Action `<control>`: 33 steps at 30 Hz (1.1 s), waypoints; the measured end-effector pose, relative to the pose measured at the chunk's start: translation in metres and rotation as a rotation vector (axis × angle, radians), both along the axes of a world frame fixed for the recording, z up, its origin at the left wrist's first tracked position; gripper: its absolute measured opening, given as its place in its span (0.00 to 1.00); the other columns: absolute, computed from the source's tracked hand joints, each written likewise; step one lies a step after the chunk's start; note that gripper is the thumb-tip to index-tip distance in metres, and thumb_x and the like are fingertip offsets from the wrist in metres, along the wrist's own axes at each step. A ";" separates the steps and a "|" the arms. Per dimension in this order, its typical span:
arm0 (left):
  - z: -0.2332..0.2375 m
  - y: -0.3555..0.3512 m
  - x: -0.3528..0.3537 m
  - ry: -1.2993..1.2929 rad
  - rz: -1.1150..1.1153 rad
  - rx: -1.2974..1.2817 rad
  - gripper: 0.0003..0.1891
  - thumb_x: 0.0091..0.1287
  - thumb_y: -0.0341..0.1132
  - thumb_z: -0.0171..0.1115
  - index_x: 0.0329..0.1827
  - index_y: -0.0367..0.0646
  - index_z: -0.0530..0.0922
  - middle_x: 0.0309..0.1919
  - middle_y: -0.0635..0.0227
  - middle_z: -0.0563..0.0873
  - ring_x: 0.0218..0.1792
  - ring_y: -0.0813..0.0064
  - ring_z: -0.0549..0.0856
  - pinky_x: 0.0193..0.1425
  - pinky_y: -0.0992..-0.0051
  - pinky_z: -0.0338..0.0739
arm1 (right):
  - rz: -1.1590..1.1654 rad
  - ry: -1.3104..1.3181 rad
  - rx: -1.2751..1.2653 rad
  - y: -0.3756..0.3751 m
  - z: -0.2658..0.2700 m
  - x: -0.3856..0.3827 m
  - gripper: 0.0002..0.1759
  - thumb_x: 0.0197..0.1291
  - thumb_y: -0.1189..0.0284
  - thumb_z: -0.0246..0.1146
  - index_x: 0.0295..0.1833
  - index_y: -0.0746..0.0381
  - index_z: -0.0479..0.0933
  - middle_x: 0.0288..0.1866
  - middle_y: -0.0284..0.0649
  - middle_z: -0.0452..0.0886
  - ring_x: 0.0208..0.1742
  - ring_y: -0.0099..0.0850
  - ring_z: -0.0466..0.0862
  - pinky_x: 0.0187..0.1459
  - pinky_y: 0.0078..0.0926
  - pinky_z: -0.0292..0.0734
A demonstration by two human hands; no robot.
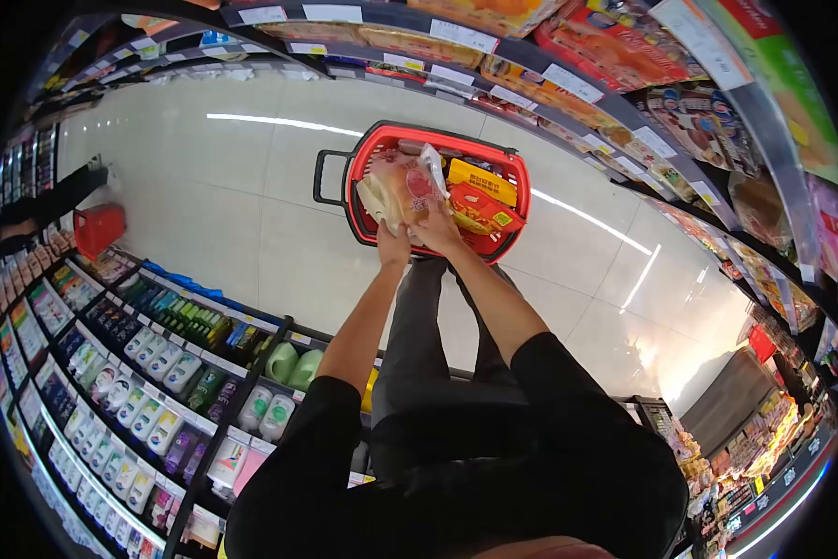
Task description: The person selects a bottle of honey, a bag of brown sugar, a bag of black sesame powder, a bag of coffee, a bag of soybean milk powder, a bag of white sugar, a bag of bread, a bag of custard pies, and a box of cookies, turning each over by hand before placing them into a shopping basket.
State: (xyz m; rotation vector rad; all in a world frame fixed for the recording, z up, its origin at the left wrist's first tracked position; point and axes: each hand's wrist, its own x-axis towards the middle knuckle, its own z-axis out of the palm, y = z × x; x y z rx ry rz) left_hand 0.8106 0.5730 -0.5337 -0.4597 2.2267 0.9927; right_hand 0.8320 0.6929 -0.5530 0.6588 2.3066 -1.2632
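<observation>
A clear plastic bag of bread (398,184) with red print is held over the left half of a red shopping basket (361,224). My left hand (394,244) grips the lower left edge of the bag, its fingers closed on the plastic. On the bag's lower right side, my right hand (438,229) is closed on it too; some fingertips are hidden. Just right of the bag, inside the basket, lie a yellow packet (481,181) and a red-orange packet (480,211). What lies beneath the bag is mostly hidden.
The basket's black handle (330,177) sticks out to the left. Food shelves (615,140) curve along the top and right. Bottles fill the shelves (149,373) at lower left. Another person's dark sleeve (65,194) and a red basket (99,230) show at far left.
</observation>
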 end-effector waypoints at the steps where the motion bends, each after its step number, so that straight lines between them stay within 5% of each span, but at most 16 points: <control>1: 0.010 0.007 -0.002 0.067 -0.077 -0.162 0.31 0.66 0.47 0.50 0.65 0.34 0.59 0.56 0.47 0.74 0.58 0.57 0.73 0.61 0.68 0.65 | -0.102 0.059 -0.116 0.005 0.004 0.012 0.45 0.46 0.56 0.64 0.68 0.62 0.53 0.65 0.53 0.60 0.64 0.51 0.63 0.63 0.39 0.61; 4: 0.030 0.002 0.006 -0.184 -0.113 0.269 0.22 0.65 0.41 0.53 0.57 0.35 0.69 0.38 0.59 0.81 0.38 0.72 0.82 0.45 0.72 0.75 | -0.073 -0.040 -0.175 0.034 0.061 0.055 0.36 0.46 0.62 0.64 0.60 0.65 0.62 0.58 0.55 0.68 0.62 0.50 0.66 0.62 0.38 0.63; 7: 0.102 0.000 0.017 -0.428 0.018 0.496 0.18 0.65 0.41 0.54 0.50 0.37 0.73 0.31 0.66 0.80 0.33 0.81 0.80 0.40 0.77 0.76 | -0.046 -0.108 -0.216 0.079 0.076 0.122 0.33 0.45 0.62 0.62 0.58 0.65 0.65 0.56 0.56 0.70 0.60 0.50 0.68 0.62 0.38 0.63; 8: 0.111 -0.007 0.028 -0.330 -0.107 0.464 0.15 0.64 0.39 0.54 0.47 0.38 0.75 0.31 0.65 0.81 0.33 0.80 0.80 0.39 0.77 0.75 | 0.019 -0.222 0.041 0.094 0.114 0.131 0.32 0.46 0.60 0.60 0.56 0.68 0.68 0.56 0.55 0.71 0.58 0.49 0.70 0.60 0.37 0.65; 12: 0.173 -0.034 0.040 -0.136 -0.373 0.218 0.15 0.60 0.41 0.56 0.41 0.39 0.78 0.31 0.61 0.83 0.35 0.70 0.83 0.41 0.71 0.76 | -0.068 -0.437 0.164 0.177 0.120 0.192 0.21 0.51 0.56 0.60 0.30 0.68 0.77 0.32 0.50 0.80 0.34 0.43 0.81 0.38 0.37 0.76; 13: 0.184 -0.041 0.038 -0.076 -0.464 0.114 0.16 0.59 0.43 0.57 0.41 0.39 0.78 0.32 0.59 0.84 0.36 0.66 0.83 0.43 0.69 0.76 | -0.186 -0.443 0.190 0.199 0.099 0.210 0.18 0.52 0.59 0.60 0.31 0.67 0.75 0.26 0.45 0.79 0.26 0.35 0.80 0.29 0.34 0.76; 15: 0.192 -0.056 0.028 -0.005 -0.434 0.012 0.17 0.58 0.45 0.58 0.40 0.39 0.78 0.32 0.58 0.84 0.38 0.63 0.83 0.45 0.68 0.75 | -0.484 -0.519 0.072 0.219 0.150 0.200 0.22 0.53 0.59 0.57 0.35 0.70 0.77 0.34 0.53 0.81 0.28 0.43 0.82 0.37 0.36 0.77; 17: 0.192 -0.071 0.019 0.038 -0.404 -0.084 0.19 0.56 0.46 0.59 0.40 0.39 0.79 0.33 0.57 0.84 0.39 0.61 0.83 0.46 0.67 0.75 | -0.694 -0.489 0.006 0.237 0.160 0.201 0.13 0.55 0.63 0.58 0.36 0.63 0.72 0.25 0.40 0.77 0.21 0.29 0.78 0.21 0.25 0.70; 21: 0.176 -0.088 -0.043 -0.179 -0.266 0.145 0.16 0.55 0.45 0.59 0.37 0.40 0.79 0.33 0.57 0.84 0.39 0.59 0.82 0.44 0.67 0.75 | -0.932 -0.388 -0.033 0.209 0.189 0.157 0.13 0.56 0.62 0.57 0.35 0.63 0.72 0.26 0.40 0.77 0.22 0.28 0.78 0.21 0.22 0.70; 28: 0.185 -0.098 -0.182 0.019 -0.686 0.217 0.16 0.56 0.45 0.56 0.38 0.42 0.80 0.32 0.57 0.84 0.37 0.63 0.83 0.43 0.68 0.75 | -0.725 -0.134 -0.173 0.066 0.195 0.025 0.20 0.56 0.60 0.57 0.44 0.66 0.73 0.32 0.39 0.79 0.29 0.26 0.81 0.28 0.22 0.74; 31: 0.179 -0.104 -0.246 0.027 -0.679 0.254 0.14 0.57 0.43 0.57 0.40 0.44 0.79 0.32 0.58 0.84 0.35 0.67 0.84 0.42 0.70 0.76 | -0.641 -0.070 -0.413 0.008 0.216 -0.026 0.20 0.57 0.61 0.58 0.46 0.67 0.72 0.38 0.41 0.79 0.35 0.28 0.81 0.34 0.23 0.76; 33: 0.193 -0.105 -0.273 0.074 -0.709 0.296 0.14 0.58 0.41 0.58 0.41 0.44 0.79 0.32 0.59 0.84 0.34 0.68 0.84 0.42 0.70 0.76 | -0.603 0.012 -0.302 -0.017 0.203 -0.042 0.21 0.56 0.62 0.59 0.47 0.69 0.73 0.37 0.45 0.80 0.37 0.33 0.82 0.37 0.27 0.76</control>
